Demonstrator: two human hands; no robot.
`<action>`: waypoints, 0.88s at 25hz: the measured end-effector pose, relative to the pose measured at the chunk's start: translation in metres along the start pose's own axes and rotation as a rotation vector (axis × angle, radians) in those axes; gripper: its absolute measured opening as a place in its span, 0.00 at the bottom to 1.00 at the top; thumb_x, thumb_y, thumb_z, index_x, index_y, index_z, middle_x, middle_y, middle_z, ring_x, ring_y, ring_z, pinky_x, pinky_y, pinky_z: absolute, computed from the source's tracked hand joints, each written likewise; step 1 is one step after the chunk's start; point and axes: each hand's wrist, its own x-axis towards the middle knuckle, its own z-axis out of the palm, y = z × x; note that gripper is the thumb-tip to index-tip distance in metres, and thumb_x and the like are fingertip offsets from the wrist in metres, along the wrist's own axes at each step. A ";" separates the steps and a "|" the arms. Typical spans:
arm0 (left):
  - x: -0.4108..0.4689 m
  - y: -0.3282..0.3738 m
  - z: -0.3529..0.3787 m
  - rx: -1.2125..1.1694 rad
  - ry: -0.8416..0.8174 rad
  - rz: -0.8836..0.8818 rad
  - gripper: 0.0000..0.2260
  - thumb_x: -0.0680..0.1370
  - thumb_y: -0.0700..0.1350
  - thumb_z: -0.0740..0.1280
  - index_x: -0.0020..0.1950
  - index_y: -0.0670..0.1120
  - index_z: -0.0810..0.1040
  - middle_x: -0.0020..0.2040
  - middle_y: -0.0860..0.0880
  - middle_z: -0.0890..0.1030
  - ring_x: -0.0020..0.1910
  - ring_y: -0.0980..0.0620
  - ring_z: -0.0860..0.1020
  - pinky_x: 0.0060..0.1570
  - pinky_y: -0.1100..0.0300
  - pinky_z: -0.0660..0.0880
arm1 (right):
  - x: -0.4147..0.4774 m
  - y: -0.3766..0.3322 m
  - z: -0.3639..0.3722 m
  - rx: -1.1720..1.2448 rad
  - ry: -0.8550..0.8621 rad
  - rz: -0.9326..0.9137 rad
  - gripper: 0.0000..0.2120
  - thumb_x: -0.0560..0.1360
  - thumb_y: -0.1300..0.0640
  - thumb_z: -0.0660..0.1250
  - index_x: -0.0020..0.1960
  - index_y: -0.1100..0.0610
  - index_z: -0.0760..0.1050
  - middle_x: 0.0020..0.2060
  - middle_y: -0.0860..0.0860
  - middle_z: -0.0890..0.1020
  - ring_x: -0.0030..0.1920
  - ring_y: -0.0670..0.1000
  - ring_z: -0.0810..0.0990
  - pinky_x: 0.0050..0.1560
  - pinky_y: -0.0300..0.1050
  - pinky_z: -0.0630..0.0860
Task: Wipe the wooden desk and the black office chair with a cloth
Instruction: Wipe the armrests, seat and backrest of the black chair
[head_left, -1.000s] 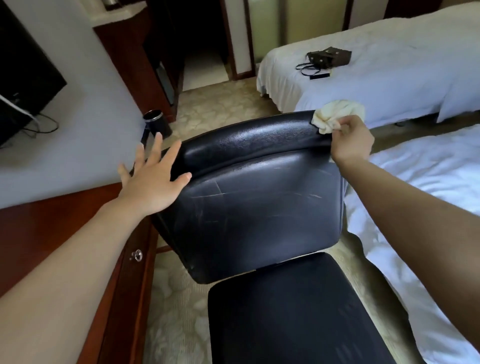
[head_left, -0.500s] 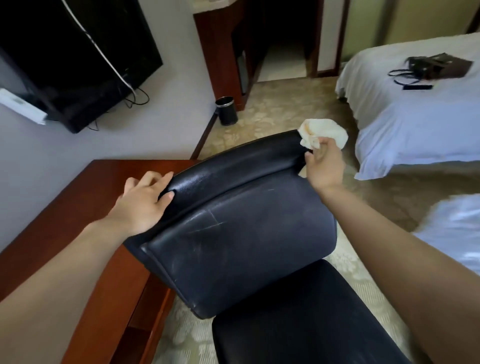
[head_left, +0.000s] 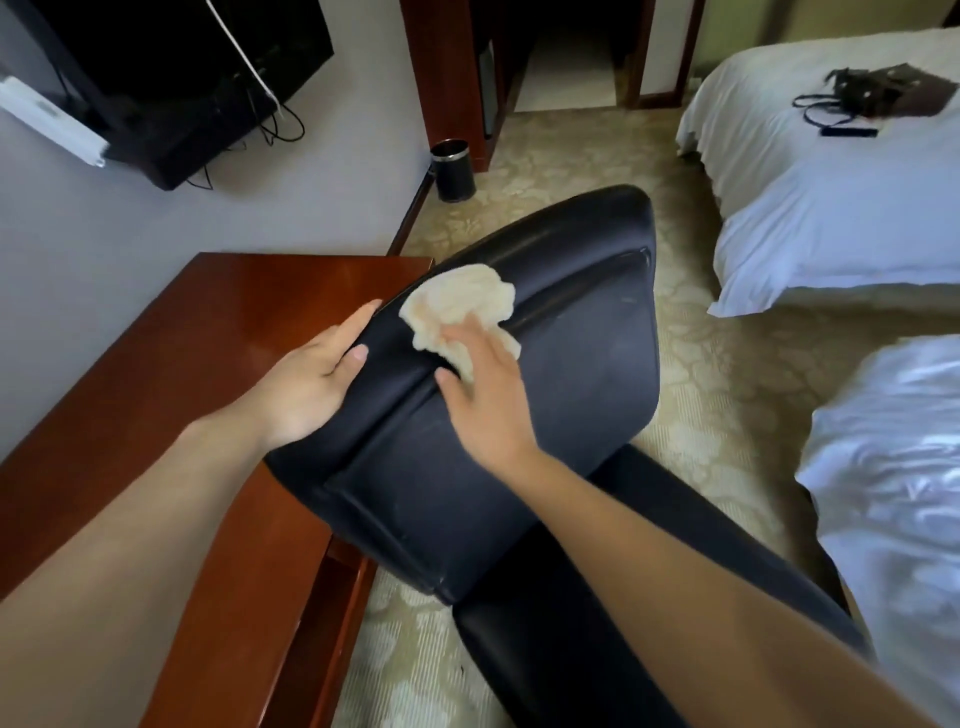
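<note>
The black chair (head_left: 571, 332) is set just beside the shiny brown wooden desk (head_left: 208, 364). A crumpled pale cloth (head_left: 457, 301) is pressed on the chair's back.

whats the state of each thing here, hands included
black leather office chair: backrest held, cloth on it
crumpled cream cloth: pressed against the backrest
left hand: grips the backrest edge
right hand: fingers straight, pressing the cloth
red-brown wooden desk: cloth not on it
black cylindrical bin: upright

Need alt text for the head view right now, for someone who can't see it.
The right hand presses a cloth flat against the black chair, while the left hand grips the chair's edge beside the wooden desk. Two white beds stand at right.
</note>
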 end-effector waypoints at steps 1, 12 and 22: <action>-0.002 -0.002 0.002 -0.021 0.005 0.019 0.22 0.84 0.49 0.50 0.77 0.60 0.51 0.76 0.54 0.59 0.75 0.53 0.57 0.66 0.66 0.53 | -0.019 -0.007 0.017 -0.007 -0.022 0.001 0.15 0.76 0.64 0.65 0.62 0.57 0.72 0.59 0.52 0.74 0.57 0.47 0.68 0.58 0.32 0.66; -0.033 -0.008 0.002 -0.087 0.014 0.067 0.22 0.84 0.47 0.50 0.78 0.56 0.49 0.78 0.54 0.54 0.76 0.53 0.53 0.69 0.61 0.52 | -0.127 -0.028 0.110 -0.074 0.182 0.072 0.08 0.75 0.54 0.66 0.53 0.51 0.79 0.57 0.44 0.77 0.61 0.47 0.69 0.63 0.45 0.68; -0.095 -0.014 0.012 -0.438 0.054 -0.027 0.23 0.84 0.45 0.54 0.77 0.59 0.54 0.76 0.59 0.59 0.74 0.58 0.57 0.72 0.61 0.54 | -0.099 -0.047 0.102 0.005 0.526 0.216 0.06 0.75 0.62 0.62 0.49 0.57 0.77 0.52 0.50 0.80 0.52 0.48 0.72 0.55 0.38 0.66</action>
